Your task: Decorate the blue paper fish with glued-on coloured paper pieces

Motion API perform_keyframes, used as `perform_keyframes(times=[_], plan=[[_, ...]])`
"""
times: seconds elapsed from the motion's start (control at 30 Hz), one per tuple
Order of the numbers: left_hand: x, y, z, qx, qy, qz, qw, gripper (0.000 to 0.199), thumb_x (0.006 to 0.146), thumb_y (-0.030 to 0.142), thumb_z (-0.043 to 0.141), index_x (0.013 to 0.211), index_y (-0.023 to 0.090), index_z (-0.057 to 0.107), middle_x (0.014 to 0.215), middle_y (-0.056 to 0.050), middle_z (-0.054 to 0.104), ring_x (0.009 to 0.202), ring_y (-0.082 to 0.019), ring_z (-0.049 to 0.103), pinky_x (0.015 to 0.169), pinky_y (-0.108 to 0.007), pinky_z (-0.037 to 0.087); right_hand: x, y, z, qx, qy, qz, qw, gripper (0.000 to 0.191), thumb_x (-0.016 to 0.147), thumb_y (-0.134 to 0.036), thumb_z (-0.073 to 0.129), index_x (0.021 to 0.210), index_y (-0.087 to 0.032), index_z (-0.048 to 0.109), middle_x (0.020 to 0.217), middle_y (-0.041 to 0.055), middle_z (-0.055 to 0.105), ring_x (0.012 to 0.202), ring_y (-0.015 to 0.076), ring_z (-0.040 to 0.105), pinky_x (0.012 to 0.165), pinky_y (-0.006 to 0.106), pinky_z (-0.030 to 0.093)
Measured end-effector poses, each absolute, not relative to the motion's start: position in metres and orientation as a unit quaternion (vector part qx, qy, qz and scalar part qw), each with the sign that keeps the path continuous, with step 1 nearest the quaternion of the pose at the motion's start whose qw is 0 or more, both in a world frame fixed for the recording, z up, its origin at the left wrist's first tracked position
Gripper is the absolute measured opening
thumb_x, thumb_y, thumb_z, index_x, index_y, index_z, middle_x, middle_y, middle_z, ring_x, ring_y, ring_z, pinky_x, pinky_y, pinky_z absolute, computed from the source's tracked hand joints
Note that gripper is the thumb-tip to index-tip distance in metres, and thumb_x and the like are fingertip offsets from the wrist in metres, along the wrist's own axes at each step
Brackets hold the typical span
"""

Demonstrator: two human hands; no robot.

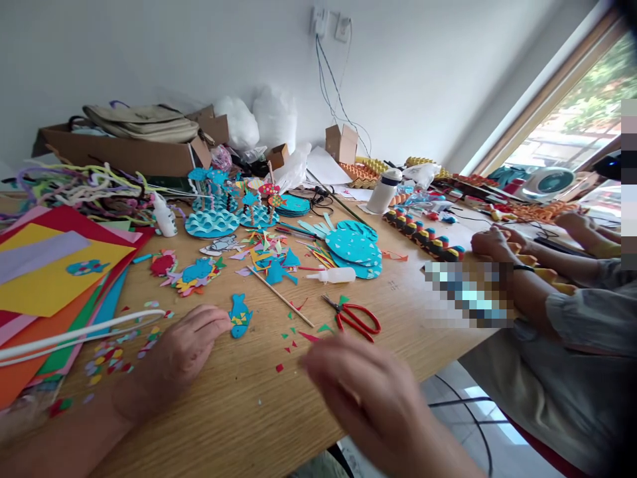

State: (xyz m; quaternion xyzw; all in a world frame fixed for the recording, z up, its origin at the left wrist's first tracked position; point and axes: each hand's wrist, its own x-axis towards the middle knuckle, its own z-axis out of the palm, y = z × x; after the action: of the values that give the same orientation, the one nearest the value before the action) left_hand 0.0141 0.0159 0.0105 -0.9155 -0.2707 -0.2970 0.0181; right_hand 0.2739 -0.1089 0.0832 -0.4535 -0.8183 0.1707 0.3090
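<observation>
A small blue paper fish [240, 316] with yellow paper pieces stuck on its body lies on the wooden table. My left hand [192, 342] rests at its left side, fingers pressed together, with the fingertips on the fish's edge. Closer to me, my right hand [368, 392] is raised over the table edge, a little blurred, its fingers curled together; whatever they may pinch is hidden. Just beyond it lie red-handled scissors [355, 318], a thin wooden stick [280, 295] and small red and green paper scraps [290, 343]. A white glue bottle [336, 275] lies on its side behind them.
Coloured paper sheets [54, 265] and a white headband-like loop [99, 325] are at left, near confetti bits [107, 358]. Blue craft pieces [212, 222] stand farther back. At right, another person's hands [492, 242] are beside a patterned strip [423, 236].
</observation>
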Motion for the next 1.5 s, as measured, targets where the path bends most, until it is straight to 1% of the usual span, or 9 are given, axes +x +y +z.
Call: perform_keyframes(times=[0.03, 0.1, 0.17, 0.23, 0.47, 0.77, 1.03, 1.27, 1.5], plan=[[0.015, 0.016, 0.011, -0.916, -0.272, -0.296, 0.017, 0.032, 0.08, 0.004, 0.032, 0.095, 0.018, 0.057, 0.092, -0.004, 0.062, 0.091, -0.016, 0.055, 0.08, -0.029, 0.047, 0.271, -0.088, 0.088, -0.518, -0.79, 0.171, 0.279, 0.025, 0.087, -0.023, 0.036, 0.098, -0.024, 0.059, 0.089, 0.0058, 0.062, 0.079, 0.0138, 0.057, 0.067, 0.024, 0.043], [0.017, 0.015, 0.012, -0.916, -0.271, -0.297, 0.015, 0.031, 0.08, 0.003, 0.032, 0.092, 0.018, 0.057, 0.089, -0.004, 0.063, 0.088, -0.016, 0.056, 0.078, -0.028, 0.048, 0.271, -0.057, 0.084, -0.574, -0.776, 0.159, 0.209, 0.02, 0.083, -0.019, 0.042, 0.085, -0.021, 0.062, 0.085, 0.0045, 0.062, 0.077, 0.0132, 0.056, 0.066, 0.022, 0.041], [0.018, 0.015, 0.012, -0.916, -0.267, -0.3, 0.015, 0.032, 0.08, 0.002, 0.031, 0.09, 0.017, 0.057, 0.087, -0.005, 0.062, 0.087, -0.015, 0.056, 0.077, -0.028, 0.048, 0.274, -0.039, 0.071, -0.583, -0.784, 0.166, 0.134, 0.017, 0.08, -0.016, 0.046, 0.08, -0.02, 0.063, 0.083, 0.0033, 0.062, 0.074, 0.012, 0.056, 0.063, 0.021, 0.038], [0.018, 0.015, 0.011, -0.914, -0.264, -0.308, 0.013, 0.032, 0.08, 0.001, 0.031, 0.092, 0.017, 0.057, 0.088, -0.005, 0.062, 0.087, -0.015, 0.056, 0.077, -0.028, 0.048, 0.275, -0.03, 0.06, -0.584, -0.791, 0.158, 0.094, 0.017, 0.078, -0.014, 0.046, 0.079, -0.019, 0.062, 0.084, 0.0031, 0.061, 0.074, 0.0115, 0.055, 0.063, 0.02, 0.036], [0.018, 0.016, 0.011, -0.91, -0.277, -0.307, -0.001, 0.033, 0.08, 0.003, 0.031, 0.09, 0.018, 0.059, 0.087, -0.005, 0.063, 0.086, -0.016, 0.057, 0.076, -0.029, 0.049, 0.266, -0.016, 0.055, -0.582, -0.804, 0.12, 0.015, 0.013, 0.074, -0.017, 0.049, 0.077, -0.019, 0.061, 0.083, 0.0035, 0.062, 0.075, 0.014, 0.057, 0.06, 0.021, 0.035], [0.019, 0.017, 0.017, -0.91, -0.279, -0.307, -0.006, 0.032, 0.081, 0.003, 0.031, 0.087, 0.017, 0.059, 0.085, -0.006, 0.063, 0.083, -0.015, 0.058, 0.073, -0.027, 0.05, 0.253, -0.009, 0.065, -0.581, -0.805, 0.097, -0.069, 0.02, 0.074, -0.013, 0.045, 0.08, -0.016, 0.063, 0.086, 0.0096, 0.065, 0.078, 0.0197, 0.06, 0.061, 0.025, 0.038], [0.018, 0.018, 0.017, -0.904, -0.284, -0.318, -0.002, 0.031, 0.079, 0.0, 0.032, 0.086, 0.015, 0.058, 0.085, -0.006, 0.063, 0.083, -0.015, 0.058, 0.074, -0.026, 0.05, 0.253, -0.007, 0.069, -0.585, -0.799, 0.124, -0.071, 0.021, 0.07, -0.012, 0.045, 0.079, -0.016, 0.063, 0.084, 0.0089, 0.065, 0.079, 0.0193, 0.06, 0.064, 0.025, 0.037], [0.018, 0.019, 0.019, -0.903, -0.285, -0.323, -0.008, 0.032, 0.077, 0.001, 0.031, 0.085, 0.016, 0.058, 0.084, -0.005, 0.064, 0.082, -0.014, 0.059, 0.073, -0.025, 0.05, 0.259, -0.008, 0.069, -0.619, -0.774, 0.134, -0.026, 0.02, 0.074, -0.015, 0.041, 0.075, -0.017, 0.061, 0.081, 0.0058, 0.064, 0.07, 0.0152, 0.057, 0.054, 0.022, 0.033], [0.016, 0.02, 0.013, -0.902, -0.296, -0.312, -0.027, 0.032, 0.078, 0.003, 0.031, 0.086, 0.018, 0.058, 0.086, -0.005, 0.063, 0.083, -0.014, 0.058, 0.073, -0.025, 0.048, 0.269, -0.008, 0.057, -0.582, -0.798, 0.155, 0.009, 0.014, 0.071, -0.016, 0.048, 0.076, -0.018, 0.061, 0.079, 0.0028, 0.064, 0.074, 0.0133, 0.056, 0.062, 0.021, 0.035]])
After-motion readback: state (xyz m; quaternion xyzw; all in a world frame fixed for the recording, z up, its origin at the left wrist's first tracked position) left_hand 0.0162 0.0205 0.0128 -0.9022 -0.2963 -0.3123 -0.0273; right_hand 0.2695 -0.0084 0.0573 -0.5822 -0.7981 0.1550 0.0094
